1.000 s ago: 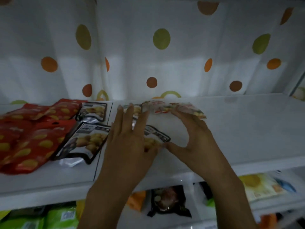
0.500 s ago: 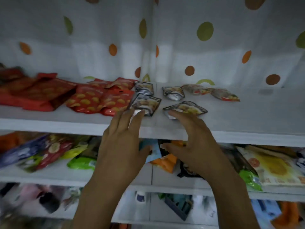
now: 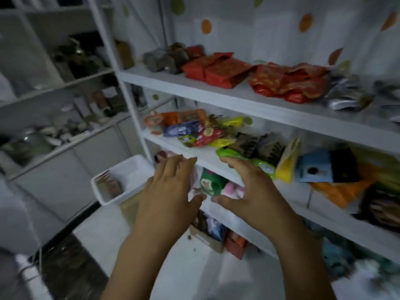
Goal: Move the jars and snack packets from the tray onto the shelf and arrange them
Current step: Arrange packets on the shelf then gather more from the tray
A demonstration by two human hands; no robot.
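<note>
Hands empty by the tray (image 3: 132,171)
Our left hand (image 3: 171,191) and right hand (image 3: 253,189) spread, gripping nothing; the packets (image 3: 108,185) look light and slick, so we pinch edges.

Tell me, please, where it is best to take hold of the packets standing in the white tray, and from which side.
Pinch the packets at their upper edges, coming from above: they seem to stand on edge against one end wall of the white tray, whose walls cover their lower parts.
</note>
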